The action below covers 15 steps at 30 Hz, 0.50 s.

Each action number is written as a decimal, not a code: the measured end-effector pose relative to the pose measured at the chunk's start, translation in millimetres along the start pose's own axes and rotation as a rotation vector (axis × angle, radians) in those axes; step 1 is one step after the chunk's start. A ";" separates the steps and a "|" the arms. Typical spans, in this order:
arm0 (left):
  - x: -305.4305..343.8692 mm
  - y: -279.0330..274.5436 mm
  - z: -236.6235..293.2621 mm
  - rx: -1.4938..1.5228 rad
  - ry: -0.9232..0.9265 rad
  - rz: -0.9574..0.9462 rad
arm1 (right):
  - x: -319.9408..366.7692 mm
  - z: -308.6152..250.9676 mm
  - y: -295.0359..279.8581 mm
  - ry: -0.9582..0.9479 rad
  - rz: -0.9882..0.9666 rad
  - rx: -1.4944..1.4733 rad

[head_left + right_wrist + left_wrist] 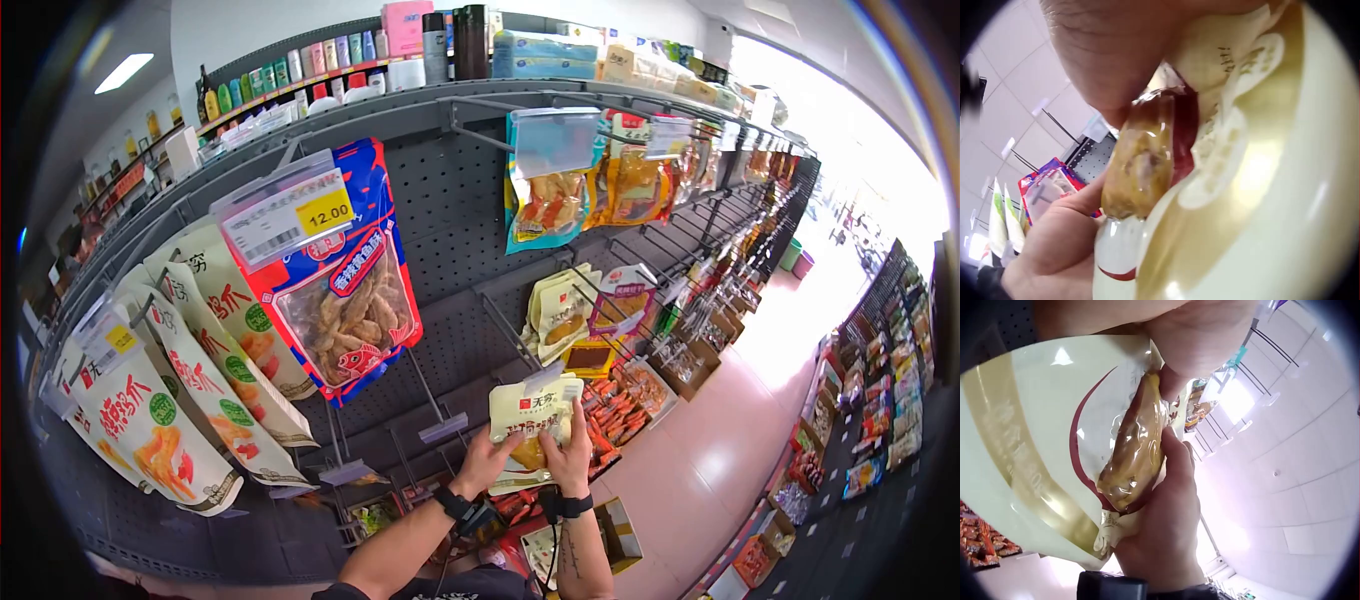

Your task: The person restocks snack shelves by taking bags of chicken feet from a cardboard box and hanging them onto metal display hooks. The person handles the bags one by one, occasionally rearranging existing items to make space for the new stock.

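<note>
A cream snack pouch (533, 403) is held upright between both hands in front of the shelf. My left hand (486, 462) grips its left side, thumb across the front. On the opposite side my right hand (570, 456) grips it in the same way, its thumb also on the front. Through the pouch's clear window, a brown piece of meat (1134, 447) like a drumstick shows in the left wrist view. A clear tag holder (543, 378) overlaps the pouch's top edge in the head view. The fingers behind the pouch are mostly hidden.
Cream pouches (560, 312) hang on hooks just beyond the hands. A red and blue bag (350, 290) and white pouches (160, 420) hang at the left. Bare hooks (435, 405) stick out nearby. Red packets (612, 408) fill a bin at right, beside the tiled aisle (700, 460).
</note>
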<state>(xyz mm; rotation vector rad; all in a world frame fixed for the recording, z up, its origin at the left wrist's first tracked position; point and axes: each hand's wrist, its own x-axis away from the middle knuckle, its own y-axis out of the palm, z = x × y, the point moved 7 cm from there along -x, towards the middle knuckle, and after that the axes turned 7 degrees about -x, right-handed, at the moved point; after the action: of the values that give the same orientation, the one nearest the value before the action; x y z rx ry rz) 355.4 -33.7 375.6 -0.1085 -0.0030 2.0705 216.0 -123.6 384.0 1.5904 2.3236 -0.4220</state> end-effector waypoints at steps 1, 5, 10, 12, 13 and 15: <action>-2.1 -0.3 -0.3 0.012 0.030 -0.012 | -4.0 6.5 2.4 -0.047 -0.013 -0.015; -4.6 -6.1 5.7 0.128 0.025 -0.022 | -17.3 2.1 12.5 -0.082 -0.086 0.002; -3.1 -1.8 -2.5 0.215 -0.036 -0.059 | -25.3 -20.1 12.8 -0.197 -0.161 0.187; 1.3 3.9 0.9 0.265 -0.031 -0.060 | -22.6 -14.8 6.8 -0.242 -0.134 0.164; 3.5 6.4 1.2 0.225 -0.002 -0.055 | -20.3 -13.4 2.0 -0.285 -0.082 0.138; 3.4 7.0 4.5 0.186 0.030 -0.048 | -18.7 -5.9 0.0 -0.272 -0.076 0.082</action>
<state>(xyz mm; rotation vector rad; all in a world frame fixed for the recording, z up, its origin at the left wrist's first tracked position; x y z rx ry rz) 347.3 -33.9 379.4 -0.0248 0.2036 2.0104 222.0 -137.2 396.8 1.3837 2.1877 -0.7123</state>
